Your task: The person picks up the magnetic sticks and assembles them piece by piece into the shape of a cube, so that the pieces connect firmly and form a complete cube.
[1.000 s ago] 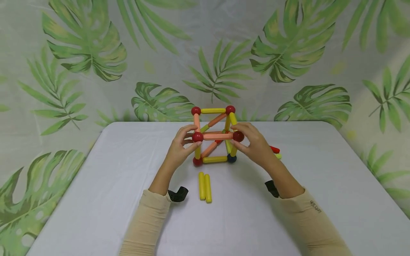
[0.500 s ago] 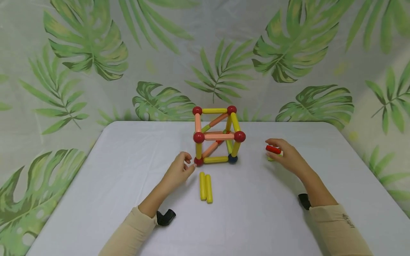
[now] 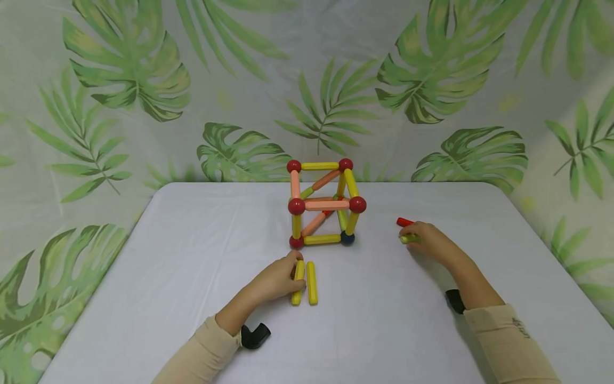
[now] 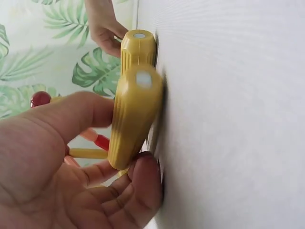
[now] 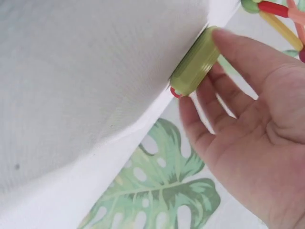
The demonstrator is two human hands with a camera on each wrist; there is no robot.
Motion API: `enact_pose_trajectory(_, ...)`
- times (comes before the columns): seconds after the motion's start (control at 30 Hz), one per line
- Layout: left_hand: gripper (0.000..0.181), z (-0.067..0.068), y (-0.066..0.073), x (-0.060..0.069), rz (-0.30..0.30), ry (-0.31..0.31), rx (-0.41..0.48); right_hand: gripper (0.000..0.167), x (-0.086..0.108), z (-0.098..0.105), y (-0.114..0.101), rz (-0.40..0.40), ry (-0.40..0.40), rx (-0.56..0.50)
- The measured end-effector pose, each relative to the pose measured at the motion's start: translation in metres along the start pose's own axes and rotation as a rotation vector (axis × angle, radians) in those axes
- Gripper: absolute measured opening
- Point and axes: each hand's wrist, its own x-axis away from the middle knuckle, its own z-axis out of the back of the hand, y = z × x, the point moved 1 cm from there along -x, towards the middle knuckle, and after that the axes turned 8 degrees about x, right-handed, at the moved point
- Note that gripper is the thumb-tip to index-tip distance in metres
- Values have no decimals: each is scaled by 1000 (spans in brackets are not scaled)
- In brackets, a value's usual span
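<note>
In the head view my left hand (image 3: 275,277) pinches a yellow magnetic stick (image 3: 298,282) between thumb and fingers, low over the table. A second yellow stick (image 3: 312,282) lies just right of it; the left wrist view shows the held stick's (image 4: 136,114) pale round end tip. My right hand (image 3: 427,242) grips a short green stick (image 5: 196,62) at the table surface. Just behind its fingers is a short red stick (image 3: 404,222), partly hidden. Between the hands, farther back, stands a cube frame of sticks with red balls (image 3: 297,206) and a dark blue ball (image 3: 347,238) at its corners.
A white cloth (image 3: 364,330) covers the table. Behind it hangs a leaf-print curtain (image 3: 240,90). The cube frame stands near the table's back edge, with diagonal coral sticks (image 3: 315,224) inside it.
Both hands have left the cube frame. My right hand went right, held the red stick, and now has the green one. My left hand came down to the left yellow stick, shifting it slightly leftward.
</note>
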Motion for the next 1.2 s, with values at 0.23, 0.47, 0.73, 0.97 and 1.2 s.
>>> enact_pose_trajectory(0.23,42,6,3,3,-61,-5,66,23,0,2,-4,-28,8,-9)
enact_pose_trajectory(0.47,47,27,10,5,-249,159,144,36,-2,10,-29,25,161,-133)
enact_pose_trajectory(0.73,47,50,29,23,-392,398,376,32,4,12,-71,194,311,-227)
enact_pose_trajectory(0.97,43,54,23,20,-442,496,434,36,-6,0,-109,323,319,-186)
enact_pose_trajectory(1.2,42,52,9,13,-462,477,462,33,-31,-19,-125,363,261,-121)
